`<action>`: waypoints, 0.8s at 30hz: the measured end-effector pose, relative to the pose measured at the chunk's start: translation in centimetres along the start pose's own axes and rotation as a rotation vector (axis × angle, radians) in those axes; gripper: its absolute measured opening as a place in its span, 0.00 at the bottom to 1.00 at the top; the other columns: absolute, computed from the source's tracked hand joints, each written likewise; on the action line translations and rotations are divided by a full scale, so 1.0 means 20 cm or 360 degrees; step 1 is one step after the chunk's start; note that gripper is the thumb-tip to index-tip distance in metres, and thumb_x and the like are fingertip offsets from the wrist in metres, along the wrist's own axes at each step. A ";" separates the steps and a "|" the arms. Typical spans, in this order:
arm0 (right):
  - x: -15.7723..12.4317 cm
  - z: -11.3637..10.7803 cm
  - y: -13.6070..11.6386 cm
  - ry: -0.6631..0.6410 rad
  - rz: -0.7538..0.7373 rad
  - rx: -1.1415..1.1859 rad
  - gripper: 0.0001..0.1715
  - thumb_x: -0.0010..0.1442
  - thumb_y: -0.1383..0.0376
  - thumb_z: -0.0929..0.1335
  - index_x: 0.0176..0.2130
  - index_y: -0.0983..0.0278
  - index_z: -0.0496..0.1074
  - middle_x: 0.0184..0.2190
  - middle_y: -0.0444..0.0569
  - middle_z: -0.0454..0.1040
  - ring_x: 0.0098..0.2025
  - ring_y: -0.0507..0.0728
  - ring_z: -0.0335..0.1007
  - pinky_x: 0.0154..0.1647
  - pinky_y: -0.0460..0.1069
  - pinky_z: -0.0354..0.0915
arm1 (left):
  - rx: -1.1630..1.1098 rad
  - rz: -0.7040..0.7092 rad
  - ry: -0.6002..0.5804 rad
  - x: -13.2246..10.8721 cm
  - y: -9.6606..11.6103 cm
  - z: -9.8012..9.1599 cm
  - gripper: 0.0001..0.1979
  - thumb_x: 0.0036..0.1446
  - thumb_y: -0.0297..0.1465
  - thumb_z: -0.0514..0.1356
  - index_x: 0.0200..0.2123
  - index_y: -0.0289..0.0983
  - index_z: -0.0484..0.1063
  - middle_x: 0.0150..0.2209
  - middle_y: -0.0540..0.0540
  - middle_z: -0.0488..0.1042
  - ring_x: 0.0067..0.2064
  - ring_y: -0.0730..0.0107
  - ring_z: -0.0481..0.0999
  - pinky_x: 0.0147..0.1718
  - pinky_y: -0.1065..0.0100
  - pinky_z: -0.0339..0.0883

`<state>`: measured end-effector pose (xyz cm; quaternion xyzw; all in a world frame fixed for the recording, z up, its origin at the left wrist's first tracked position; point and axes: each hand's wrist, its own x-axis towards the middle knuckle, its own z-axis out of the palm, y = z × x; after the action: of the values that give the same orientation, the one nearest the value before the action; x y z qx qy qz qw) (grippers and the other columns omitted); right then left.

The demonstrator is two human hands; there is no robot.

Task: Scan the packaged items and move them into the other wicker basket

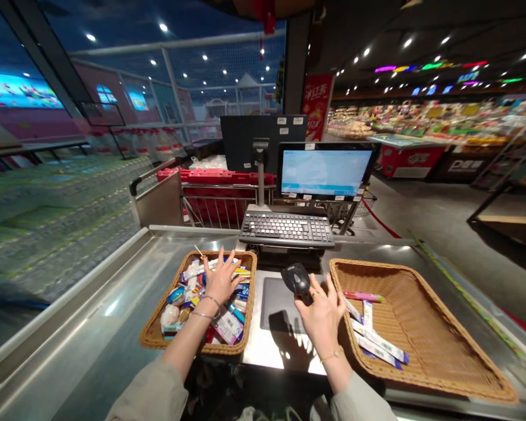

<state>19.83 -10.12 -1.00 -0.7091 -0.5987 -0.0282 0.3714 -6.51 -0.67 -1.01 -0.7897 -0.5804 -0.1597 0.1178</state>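
Observation:
My left hand [221, 280] is over the left wicker basket [146, 332], fingers spread on or just above a jumble of small packaged goods. Whether the fingertips touch any of them I cannot tell. A blue wrapped item [176, 296] and a pink-and-white pack with a barcode [230, 325] lie in the pile. In my right hand [323, 310] is a black handheld barcode scanner [296, 279], raised above the grey mat between the baskets. Several slim white-and-blue packets [379, 345] and a pink tube-like item [362, 297] rest in the left part of the right wicker basket [438, 316].
A keyboard [287, 227] and a lit monitor [324, 171] stand behind the scanner. The metal counter [109, 310] has a raised edge on the left. Beyond it are a metal cart with red crates [214, 176] and stacked bottles [70, 199].

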 end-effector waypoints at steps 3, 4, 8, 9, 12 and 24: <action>-0.01 0.03 -0.03 -0.0002 -0.0011 0.0000 0.14 0.53 0.61 0.65 0.37 0.60 0.76 0.53 0.49 0.73 0.66 0.66 0.48 0.61 0.66 0.43 | 0.0037 -0.0053 -0.0035 -0.04 -0.06 0.01 0.20 0.58 0.40 0.59 0.54 0.47 0.70 0.65 0.43 0.61 0.69 0.46 0.45 0.61 0.30 0.25; -0.01 0.04 -0.04 -0.0005 -0.0013 -0.0004 0.13 0.53 0.61 0.65 0.37 0.60 0.76 0.53 0.49 0.73 0.66 0.66 0.48 0.61 0.66 0.43 | 0.0047 -0.0071 -0.0046 -0.05 -0.08 0.02 0.20 0.58 0.40 0.59 0.54 0.47 0.70 0.65 0.43 0.60 0.69 0.46 0.44 0.61 0.30 0.24; -0.02 0.06 -0.07 -0.0012 -0.0032 0.0011 0.14 0.53 0.61 0.65 0.38 0.60 0.77 0.53 0.48 0.73 0.66 0.65 0.48 0.61 0.65 0.42 | 0.0051 -0.0129 -0.0103 -0.08 -0.15 0.03 0.20 0.59 0.40 0.57 0.55 0.47 0.69 0.65 0.44 0.59 0.70 0.45 0.44 0.60 0.29 0.24; -0.02 0.06 -0.08 -0.0014 -0.0034 0.0018 0.14 0.53 0.61 0.65 0.38 0.60 0.77 0.53 0.48 0.73 0.66 0.66 0.48 0.61 0.65 0.42 | 0.0048 -0.0138 -0.0122 -0.08 -0.16 0.03 0.20 0.59 0.40 0.57 0.55 0.47 0.69 0.66 0.44 0.59 0.70 0.45 0.44 0.60 0.29 0.25; -0.02 0.07 -0.10 -0.0031 -0.0031 0.0030 0.14 0.52 0.62 0.65 0.37 0.60 0.76 0.53 0.48 0.73 0.66 0.65 0.48 0.61 0.65 0.41 | 0.0051 -0.0161 -0.0171 -0.08 -0.19 0.03 0.21 0.59 0.41 0.57 0.56 0.47 0.68 0.66 0.44 0.58 0.70 0.45 0.44 0.59 0.28 0.25; -0.02 0.09 -0.10 -0.0025 -0.0022 -0.0017 0.12 0.52 0.62 0.65 0.36 0.59 0.76 0.53 0.47 0.73 0.66 0.66 0.49 0.61 0.65 0.43 | 0.0150 -0.0264 -0.0320 -0.05 -0.26 0.07 0.23 0.58 0.48 0.56 0.52 0.45 0.73 0.66 0.40 0.58 0.69 0.40 0.45 0.58 0.26 0.24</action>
<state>17.25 -9.54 -1.54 -0.7072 -0.6063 -0.0284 0.3627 -11.59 0.57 -2.58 -0.7446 -0.6596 -0.0615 0.0824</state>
